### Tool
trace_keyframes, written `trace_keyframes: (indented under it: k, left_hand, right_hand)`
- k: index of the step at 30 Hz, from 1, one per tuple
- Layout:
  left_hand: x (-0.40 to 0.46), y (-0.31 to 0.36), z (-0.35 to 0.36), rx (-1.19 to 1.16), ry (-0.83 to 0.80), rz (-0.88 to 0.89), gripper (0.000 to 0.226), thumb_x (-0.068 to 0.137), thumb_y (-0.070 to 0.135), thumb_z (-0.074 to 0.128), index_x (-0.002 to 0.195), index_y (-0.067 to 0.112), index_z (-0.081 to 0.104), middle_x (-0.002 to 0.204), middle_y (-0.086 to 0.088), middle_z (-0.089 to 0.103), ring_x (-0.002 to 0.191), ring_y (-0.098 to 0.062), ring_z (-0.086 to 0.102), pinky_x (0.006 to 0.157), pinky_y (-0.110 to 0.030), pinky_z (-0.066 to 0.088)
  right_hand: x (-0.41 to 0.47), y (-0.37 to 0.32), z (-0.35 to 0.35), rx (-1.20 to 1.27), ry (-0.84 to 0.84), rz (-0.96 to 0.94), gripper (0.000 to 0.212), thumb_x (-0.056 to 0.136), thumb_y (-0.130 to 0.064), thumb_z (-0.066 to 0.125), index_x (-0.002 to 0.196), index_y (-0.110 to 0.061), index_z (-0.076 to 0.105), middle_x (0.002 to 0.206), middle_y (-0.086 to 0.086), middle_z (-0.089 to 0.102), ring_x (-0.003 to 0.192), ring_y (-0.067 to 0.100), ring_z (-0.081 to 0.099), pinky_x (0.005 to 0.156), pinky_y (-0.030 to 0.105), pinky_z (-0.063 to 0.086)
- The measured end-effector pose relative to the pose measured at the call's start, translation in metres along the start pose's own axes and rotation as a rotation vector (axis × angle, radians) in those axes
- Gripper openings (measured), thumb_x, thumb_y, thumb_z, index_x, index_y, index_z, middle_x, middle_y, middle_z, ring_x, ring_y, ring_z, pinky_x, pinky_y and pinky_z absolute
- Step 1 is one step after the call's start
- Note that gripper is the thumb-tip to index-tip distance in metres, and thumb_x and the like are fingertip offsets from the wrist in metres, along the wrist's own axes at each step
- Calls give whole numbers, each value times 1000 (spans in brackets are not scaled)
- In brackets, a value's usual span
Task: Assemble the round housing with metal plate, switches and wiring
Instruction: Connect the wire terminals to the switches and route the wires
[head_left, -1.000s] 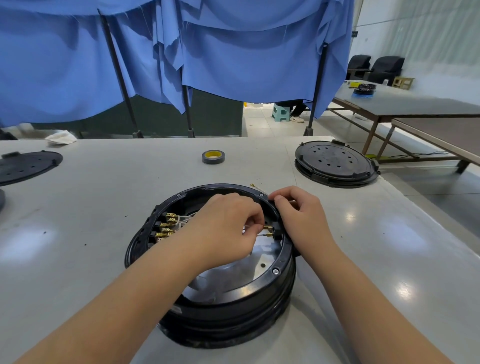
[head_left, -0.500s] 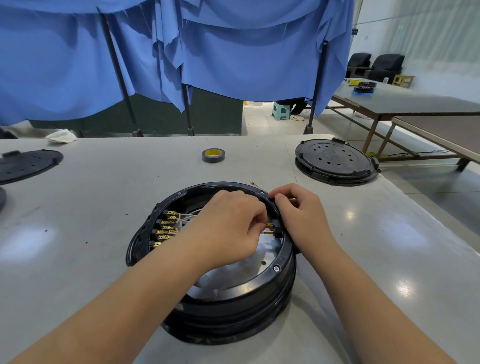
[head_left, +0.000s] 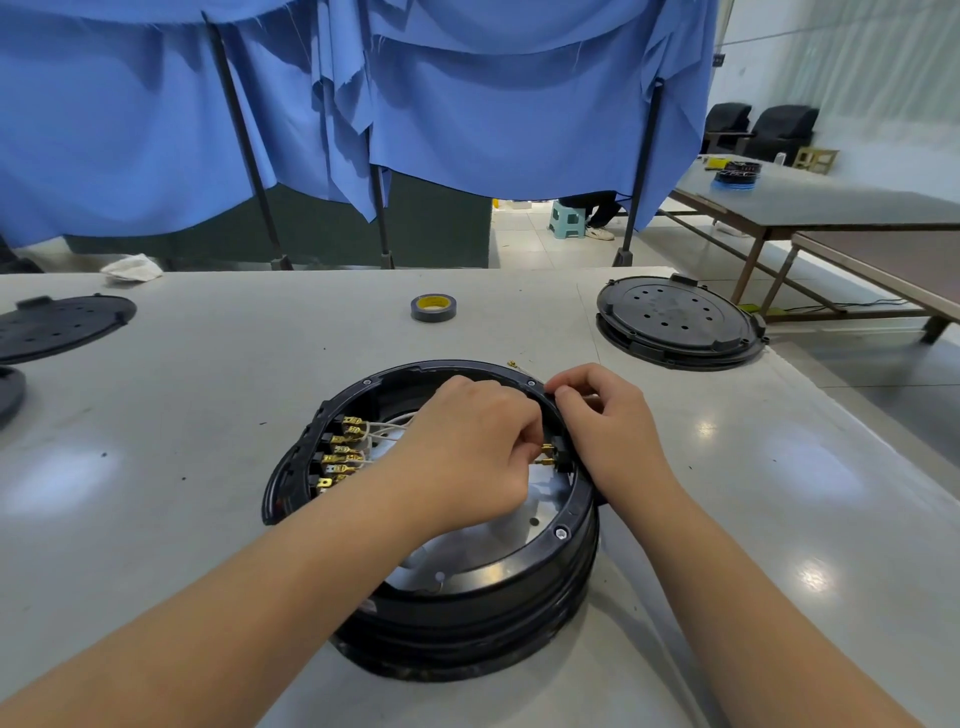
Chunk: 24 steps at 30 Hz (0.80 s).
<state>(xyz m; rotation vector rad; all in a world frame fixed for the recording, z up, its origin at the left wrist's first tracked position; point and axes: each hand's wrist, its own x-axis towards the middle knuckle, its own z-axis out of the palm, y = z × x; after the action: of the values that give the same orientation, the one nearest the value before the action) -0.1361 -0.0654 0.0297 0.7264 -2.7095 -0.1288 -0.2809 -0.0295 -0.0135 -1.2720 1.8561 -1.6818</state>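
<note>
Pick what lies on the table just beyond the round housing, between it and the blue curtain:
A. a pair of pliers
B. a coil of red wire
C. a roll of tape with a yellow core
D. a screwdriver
C: a grey roll of tape with a yellow inner core lies flat on the table beyond the round housing; no tools or red wire show there.

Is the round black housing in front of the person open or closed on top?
Open: the housing has no lid; brass terminals and metal plate show inside.
</note>
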Motion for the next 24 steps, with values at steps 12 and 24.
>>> trace_keyframes:
  k: [12, 24]
  left_hand:
    - [1, 4, 0, 176, -1, 78, 14, 88, 20, 49, 91, 23, 62, 88, 9, 59, 88, -15, 51, 91, -30, 33]
    - [1, 7, 0, 214, -6, 77, 13, 89, 21, 47, 93, 24, 60, 90, 9, 58, 89, -14, 50, 91, -28, 32]
  right_hand:
    - [-1, -2, 1, -3, -4, 17, 20, 87, -4, 51, 81, -18, 65, 73, -4, 65, 62, 11, 57, 58, 24, 46]
    - [0, -1, 1, 8, -2, 24, 22, 86, -4, 52, 79, -20, 64, 74, -2, 66, 67, 17, 59, 64, 32, 50]
